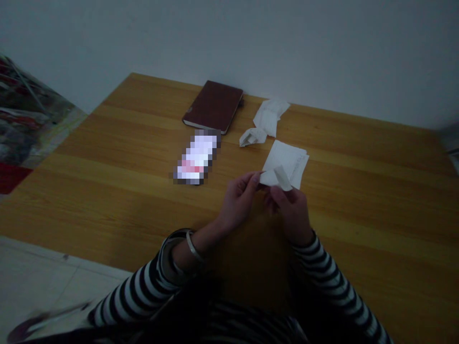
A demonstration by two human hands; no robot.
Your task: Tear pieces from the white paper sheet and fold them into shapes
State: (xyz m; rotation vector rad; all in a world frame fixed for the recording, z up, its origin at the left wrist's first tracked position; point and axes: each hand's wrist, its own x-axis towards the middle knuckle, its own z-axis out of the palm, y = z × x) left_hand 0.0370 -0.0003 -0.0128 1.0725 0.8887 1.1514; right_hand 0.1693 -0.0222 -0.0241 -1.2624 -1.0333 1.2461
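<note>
A small piece of white paper (269,178), partly folded with one flap standing up, is held between both hands above the table. My left hand (239,197) pinches its left end between thumb and fingers. At the lower right edge, my right hand (294,210) grips it with the thumb on top; some of its fingers are hidden beneath. Just beyond the hands lies a stack of white paper sheets (285,156), flat on the wood. Farther back are a crumpled folded paper (253,136) and a creased paper (268,114), touching or nearly so.
A dark brown notebook (215,105) lies near the table's back edge. In front of it sits a phone (197,155) with a lit, blurred screen. The wooden table (118,157) meets a pale wall (251,43). Assorted items (21,124) are off its left side.
</note>
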